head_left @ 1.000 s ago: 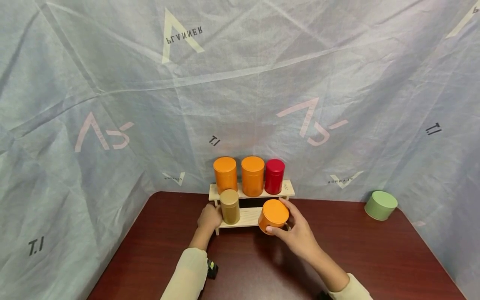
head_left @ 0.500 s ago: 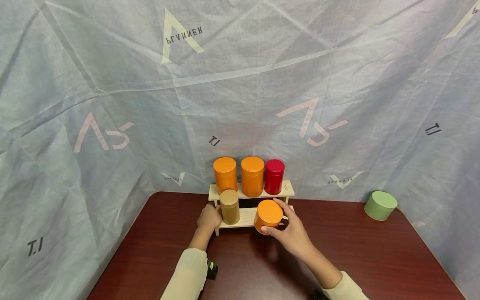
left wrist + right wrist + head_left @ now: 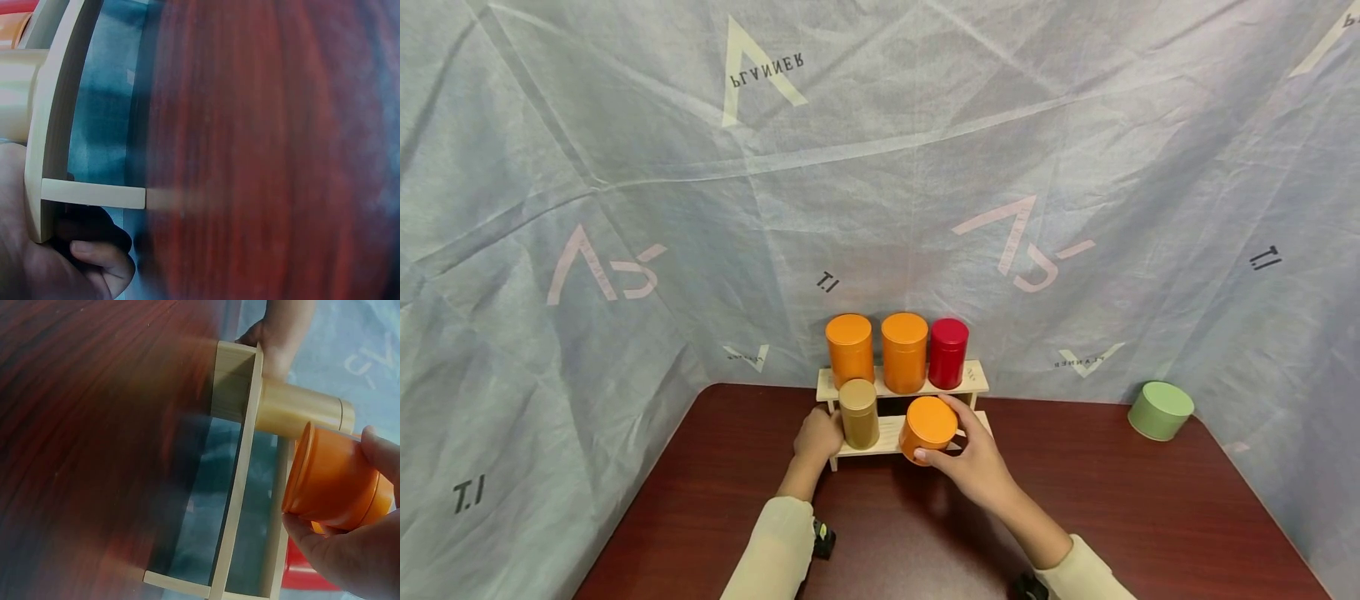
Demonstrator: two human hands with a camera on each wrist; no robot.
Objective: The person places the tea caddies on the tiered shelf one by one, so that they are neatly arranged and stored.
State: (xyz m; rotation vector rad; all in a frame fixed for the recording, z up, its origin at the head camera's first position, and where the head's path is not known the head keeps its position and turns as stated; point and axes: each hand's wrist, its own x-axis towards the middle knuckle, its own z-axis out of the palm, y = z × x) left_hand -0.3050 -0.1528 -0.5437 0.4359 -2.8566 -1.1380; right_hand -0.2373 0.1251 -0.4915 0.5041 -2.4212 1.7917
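A short orange tin [image 3: 929, 425] is gripped by my right hand [image 3: 976, 468], thumb on the near side and fingers on the far side. In the right wrist view this orange tin [image 3: 337, 478] is held off the lower board of a two-tier wooden rack [image 3: 237, 481]. My left hand [image 3: 818, 433] grips the left end of the rack's lower tier; the left wrist view has its fingers curled under the board [image 3: 50, 125]. Beside that hand a gold tin [image 3: 859, 417] stands on the lower tier.
Two tall orange tins, left [image 3: 851, 350] and middle [image 3: 905, 354], and a red tin [image 3: 948, 354] stand on the upper tier. A green tin [image 3: 1161, 411] sits far right on the dark red table [image 3: 1075, 467]. A grey printed cloth [image 3: 880, 208] hangs behind.
My right hand has carried the short orange tin leftward along the lower tier, closer to the gold tin. The left hand keeps its hold on the rack.
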